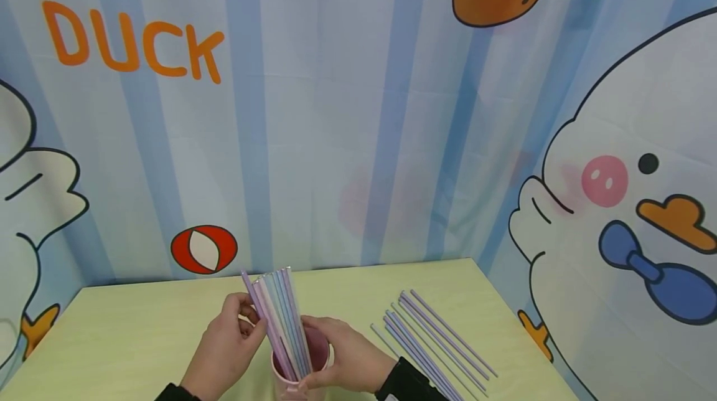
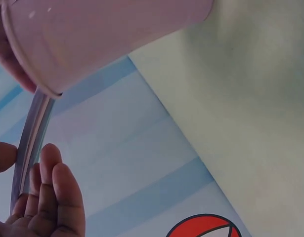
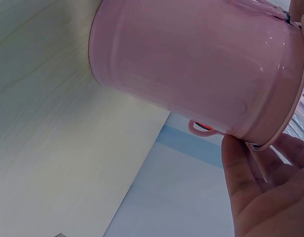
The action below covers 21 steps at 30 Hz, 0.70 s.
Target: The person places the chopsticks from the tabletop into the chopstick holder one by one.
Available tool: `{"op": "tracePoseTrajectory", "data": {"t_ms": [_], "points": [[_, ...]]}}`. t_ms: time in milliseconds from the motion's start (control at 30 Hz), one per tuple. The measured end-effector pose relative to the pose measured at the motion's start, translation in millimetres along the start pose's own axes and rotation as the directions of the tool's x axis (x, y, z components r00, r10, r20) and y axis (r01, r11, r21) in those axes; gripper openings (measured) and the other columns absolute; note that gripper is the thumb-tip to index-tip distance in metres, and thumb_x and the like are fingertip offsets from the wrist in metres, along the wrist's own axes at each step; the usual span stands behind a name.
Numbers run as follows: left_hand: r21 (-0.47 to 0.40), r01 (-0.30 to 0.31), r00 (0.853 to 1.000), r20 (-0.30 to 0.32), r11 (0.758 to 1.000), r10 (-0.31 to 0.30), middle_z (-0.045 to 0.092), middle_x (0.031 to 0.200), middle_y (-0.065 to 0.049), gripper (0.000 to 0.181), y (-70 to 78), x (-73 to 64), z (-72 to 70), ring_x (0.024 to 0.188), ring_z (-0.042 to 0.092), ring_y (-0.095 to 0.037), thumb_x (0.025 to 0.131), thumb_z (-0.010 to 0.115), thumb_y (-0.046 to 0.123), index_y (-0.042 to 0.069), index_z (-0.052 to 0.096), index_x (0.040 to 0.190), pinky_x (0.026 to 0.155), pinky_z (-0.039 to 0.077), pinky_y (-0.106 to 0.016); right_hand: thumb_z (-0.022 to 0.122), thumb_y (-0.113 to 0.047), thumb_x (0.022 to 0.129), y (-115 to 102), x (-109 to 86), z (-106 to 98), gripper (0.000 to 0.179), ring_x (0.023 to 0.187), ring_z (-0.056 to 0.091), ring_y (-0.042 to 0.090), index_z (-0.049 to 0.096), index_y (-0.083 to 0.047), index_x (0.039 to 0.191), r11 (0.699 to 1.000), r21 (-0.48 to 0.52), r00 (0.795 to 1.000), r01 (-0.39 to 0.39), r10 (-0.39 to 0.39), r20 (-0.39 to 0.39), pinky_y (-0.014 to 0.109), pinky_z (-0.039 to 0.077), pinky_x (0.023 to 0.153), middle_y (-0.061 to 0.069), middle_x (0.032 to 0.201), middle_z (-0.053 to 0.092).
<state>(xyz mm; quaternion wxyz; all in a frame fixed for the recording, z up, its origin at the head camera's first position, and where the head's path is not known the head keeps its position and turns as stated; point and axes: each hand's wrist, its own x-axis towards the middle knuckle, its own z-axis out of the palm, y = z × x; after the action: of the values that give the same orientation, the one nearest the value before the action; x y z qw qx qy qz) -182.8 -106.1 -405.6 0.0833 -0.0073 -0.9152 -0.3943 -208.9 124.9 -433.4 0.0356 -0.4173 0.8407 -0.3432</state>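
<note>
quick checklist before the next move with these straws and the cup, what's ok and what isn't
1. Cup upright: ok.
2. Right hand holding the cup's rim: ok.
3. Left hand at the bundled straws: ok.
4. Every straw in the cup: not ok, loose straws lie on the table.
5. Bundle's lower ends on the cup's bottom: cannot tell, hidden inside.

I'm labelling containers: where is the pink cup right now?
In the head view, the pink cup is at the bottom, just left of centre, held by the right hand, with loose straws to its right.
</note>
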Motion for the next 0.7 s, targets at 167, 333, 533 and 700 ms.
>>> {"op": "tracePoseTrajectory", "data": {"t_ms": [167,333,533,700], "points": [[0.034,0.025,0.997,0.068,0.999,-0.027,0.059,0.091,-0.004,0.036,-5.3,-2.9,8.1,0.076,0.056,-0.015,0.092,0.066,0.022,0.003,0.050,0.118,0.071,0.057,-0.034,0.074,-0.053,0.078,-3.3,-3.3,0.9,0.096,0.124,0.049,0.014,0.028,-0.018,0.155,0.992,0.009,0.992,-0.123,0.123,0.004,0.039,0.049,0.098,0.003,0.141,0.048],[0.081,0.045,0.988,0.144,0.996,-0.056,0.064,0.095,-0.002,0.032,-6.5,-4.3,11.5,0.077,0.058,-0.015,0.093,0.066,0.026,0.005,0.058,0.116,0.077,0.058,-0.040,0.074,-0.051,0.079,-4.6,-6.6,1.5,0.100,0.117,0.054,0.010,0.022,-0.014,0.156,0.983,0.069,0.985,-0.171,0.172,0.002,0.036,0.051,0.095,-0.002,0.131,0.052],[0.099,0.030,0.979,0.197,0.995,-0.049,0.067,0.098,-0.002,0.032,-6.6,-6.4,13.9,0.076,0.059,-0.014,0.093,0.066,0.031,0.007,0.064,0.115,0.078,0.058,-0.042,0.072,-0.058,0.078,-3.3,-12.1,4.7,0.103,0.120,0.052,0.010,0.021,-0.015,0.156,0.979,0.081,0.982,-0.187,0.188,-0.001,0.040,0.049,0.097,-0.002,0.138,0.050],[0.098,-0.003,0.966,0.259,0.995,-0.022,0.068,0.100,0.000,0.040,-7.0,-9.0,13.9,0.078,0.060,-0.014,0.093,0.064,0.038,0.007,0.064,0.119,0.079,0.058,-0.044,0.070,-0.062,0.076,-3.0,-17.8,3.3,0.104,0.120,0.052,0.010,0.020,-0.019,0.157,0.977,0.075,0.980,-0.198,0.199,0.001,0.040,0.050,0.096,-0.003,0.140,0.049]]}}
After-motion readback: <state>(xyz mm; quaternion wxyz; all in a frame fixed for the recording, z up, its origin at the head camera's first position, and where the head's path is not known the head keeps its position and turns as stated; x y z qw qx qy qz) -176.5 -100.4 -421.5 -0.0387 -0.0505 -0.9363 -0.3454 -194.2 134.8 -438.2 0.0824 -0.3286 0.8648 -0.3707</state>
